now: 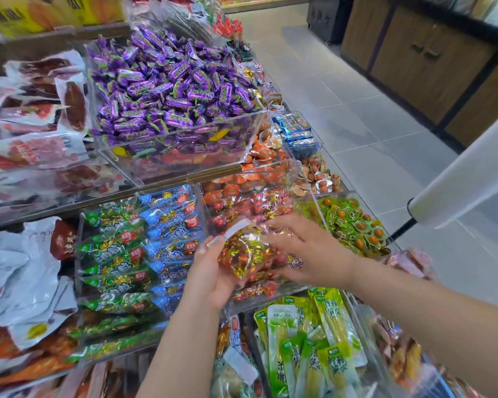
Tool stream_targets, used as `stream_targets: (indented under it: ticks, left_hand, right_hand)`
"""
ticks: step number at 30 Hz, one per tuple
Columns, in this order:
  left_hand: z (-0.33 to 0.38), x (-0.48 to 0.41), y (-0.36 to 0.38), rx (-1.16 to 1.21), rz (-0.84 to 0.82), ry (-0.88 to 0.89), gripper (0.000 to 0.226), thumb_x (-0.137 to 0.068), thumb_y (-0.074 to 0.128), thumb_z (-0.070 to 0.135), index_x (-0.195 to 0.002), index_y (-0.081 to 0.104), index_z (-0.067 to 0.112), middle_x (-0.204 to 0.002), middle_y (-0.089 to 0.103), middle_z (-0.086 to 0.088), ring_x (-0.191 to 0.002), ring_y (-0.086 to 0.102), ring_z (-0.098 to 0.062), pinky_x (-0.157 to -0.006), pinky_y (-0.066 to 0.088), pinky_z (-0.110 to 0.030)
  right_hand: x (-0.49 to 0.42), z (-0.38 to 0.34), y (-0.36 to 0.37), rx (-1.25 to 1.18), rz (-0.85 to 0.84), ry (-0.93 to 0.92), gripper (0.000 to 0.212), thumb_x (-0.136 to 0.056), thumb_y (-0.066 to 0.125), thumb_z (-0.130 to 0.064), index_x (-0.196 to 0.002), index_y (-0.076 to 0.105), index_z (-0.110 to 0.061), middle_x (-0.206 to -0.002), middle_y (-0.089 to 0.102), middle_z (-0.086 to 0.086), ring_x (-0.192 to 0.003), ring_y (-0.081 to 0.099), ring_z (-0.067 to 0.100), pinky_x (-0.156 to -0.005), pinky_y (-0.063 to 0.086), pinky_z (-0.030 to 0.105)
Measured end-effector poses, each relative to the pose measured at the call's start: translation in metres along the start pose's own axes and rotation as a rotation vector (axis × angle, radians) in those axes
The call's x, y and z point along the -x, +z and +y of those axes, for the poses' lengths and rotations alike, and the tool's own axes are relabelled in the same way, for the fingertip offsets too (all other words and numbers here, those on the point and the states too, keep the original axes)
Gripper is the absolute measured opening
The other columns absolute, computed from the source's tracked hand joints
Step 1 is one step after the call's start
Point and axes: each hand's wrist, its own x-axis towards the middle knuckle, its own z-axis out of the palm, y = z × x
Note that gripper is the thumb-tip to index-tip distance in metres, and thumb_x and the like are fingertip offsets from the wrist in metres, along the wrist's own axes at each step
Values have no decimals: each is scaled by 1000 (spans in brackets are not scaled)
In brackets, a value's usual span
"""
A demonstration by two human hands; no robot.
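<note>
Head view: a gold-and-red snack packet [242, 254] is being gripped by the left hand [210, 271] over the near edge of the clear bin [253, 304] of red packets; the right hand [308, 254] is being spread open beside it, grasping nothing; the packet is judged lifted, not yet set down anywhere.

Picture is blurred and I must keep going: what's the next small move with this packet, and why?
Probably lower the red-gold packet into the clear bin of matching packets beneath. The left hand grips it above that bin, and the open right hand spreads beside it, placed to steady it.
</note>
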Motion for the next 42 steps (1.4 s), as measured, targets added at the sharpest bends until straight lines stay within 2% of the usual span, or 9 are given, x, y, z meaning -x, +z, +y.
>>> stream_targets:
  ticks: [5, 8, 11, 14, 16, 21, 29, 36, 42]
  left_hand:
    - [-7, 9, 15, -164, -85, -84, 36, -98, 51, 30, -124, 52, 4, -99, 66, -16, -79, 66, -28, -69, 56, -44]
    - [-3, 10, 7, -881, 121, 240, 46, -92, 51, 53, -116, 59, 15, -92, 67, 4, -79, 65, -13, -66, 56, -31]
    - [5, -4, -19, -1635, 451, 806, 54, -89, 51, 56, -127, 54, 18, -124, 59, -1, -113, 52, -20, -90, 46, -37]
    - [9, -23, -36, -1951, 488, 576, 90, -86, 51, 60, -153, 13, 12, -161, 12, -9, -148, 0, -33, -117, 10, -49]
    - [6, -32, -39, -1965, 476, 447, 97, -87, 49, 60, -153, -4, 13, -162, -3, -10, -148, -11, -32, -117, 0, -50]
    - [4, -40, -42, -1951, 497, 468, 88, -89, 45, 52, -153, -1, 14, -162, 0, -10, -148, -6, -30, -118, 3, -52]
    - [0, -43, -44, -1954, 516, 493, 89, -89, 45, 53, -153, -2, 12, -162, -2, -11, -148, -7, -29, -117, 1, -52]
    - [-1, -45, -46, -1967, 518, 514, 90, -89, 45, 54, -153, -2, 12, -162, -3, -11, -148, -7, -29, -117, -1, -51]
    - [-3, -45, -48, -1974, 518, 528, 88, -90, 42, 54, -153, -1, 12, -162, -2, -11, -148, -6, -30, -117, -1, -52]
  right_hand:
    - [0, -19, -1, 84, 46, -46, 39, -77, 74, -22, -115, 68, -15, -109, 70, 8, -89, 70, 26, -69, 59, 40]
    - [1, -12, -18, -84, -41, 262, 34, -89, 54, -23, -122, 61, -24, -97, 72, 1, -75, 67, 18, -59, 52, 26]
    - [-3, 14, -40, -161, -267, 562, 32, -91, 55, -27, -124, 56, -29, -93, 70, -4, -67, 58, 9, -62, 48, 25]
    - [-12, 30, -51, -42, -568, 552, 26, -87, 55, -20, -113, 58, -26, -90, 65, -5, -78, 57, 16, -69, 49, 29]
    - [-21, 28, -43, 9, -798, 515, 28, -84, 53, -13, -111, 57, -20, -93, 62, -2, -89, 60, 21, -72, 51, 32]
    - [-18, 21, 16, 133, -1037, 455, 43, -85, 47, -3, -127, 53, -13, -120, 59, 8, -105, 58, 27, -75, 49, 34]
    - [-5, 28, 60, 197, -1022, 526, 34, -85, 59, -38, -110, 61, -16, -96, 63, 5, -83, 56, 24, -63, 44, 30]
    - [-14, 30, 72, 222, -1004, 623, 38, -86, 49, -1, -118, 60, -18, -103, 61, 4, -83, 54, 24, -63, 45, 31]
    - [-5, 35, 62, 60, -1009, 614, 39, -83, 59, -43, -106, 62, -12, -95, 62, 6, -86, 58, 25, -69, 50, 32]
